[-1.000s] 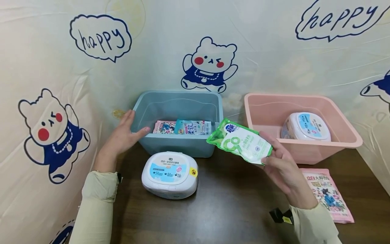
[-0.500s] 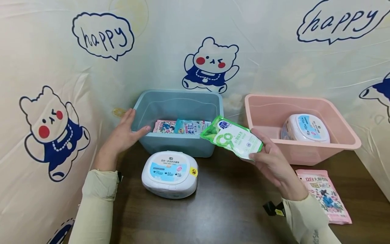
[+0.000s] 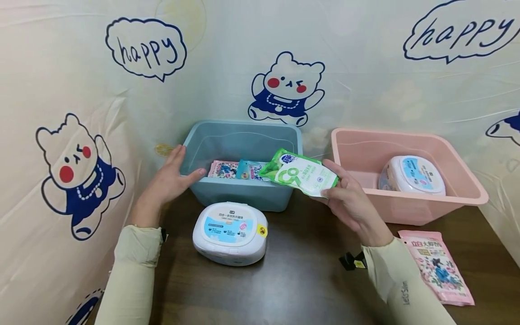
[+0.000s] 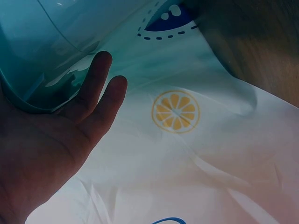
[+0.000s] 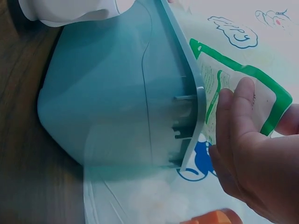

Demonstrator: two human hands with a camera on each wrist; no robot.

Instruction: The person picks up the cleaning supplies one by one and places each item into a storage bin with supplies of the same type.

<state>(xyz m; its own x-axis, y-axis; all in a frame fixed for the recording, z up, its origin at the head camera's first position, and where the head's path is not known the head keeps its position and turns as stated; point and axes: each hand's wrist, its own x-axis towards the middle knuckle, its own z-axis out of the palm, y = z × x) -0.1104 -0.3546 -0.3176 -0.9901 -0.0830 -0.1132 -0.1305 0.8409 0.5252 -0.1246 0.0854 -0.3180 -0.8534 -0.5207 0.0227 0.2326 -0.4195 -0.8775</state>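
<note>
My right hand (image 3: 353,205) pinches a green and white pouch (image 3: 302,175) by its right end, thumb on top. The pouch's far end hangs over the front right rim of the blue bin (image 3: 239,194). In the right wrist view the fingers (image 5: 243,105) lie against the back of the pouch (image 5: 268,100). My left hand (image 3: 168,178) rests on the bin's left rim with fingers spread and straight. Inside the blue bin lie a pink floral packet (image 3: 223,169) and a light blue packet (image 3: 248,169), partly covered by the pouch.
A white lidded tub (image 3: 230,232) stands in front of the blue bin. On the right, a pink bin (image 3: 410,207) holds a similar white tub (image 3: 418,175). A pink floral packet (image 3: 438,266) lies on the wooden table (image 3: 260,298). Patterned cloth (image 3: 219,67) hangs behind.
My right hand has carried the green pouch leftward, from between the bins to over the blue bin's right side. The left hand keeps its place on the rim.
</note>
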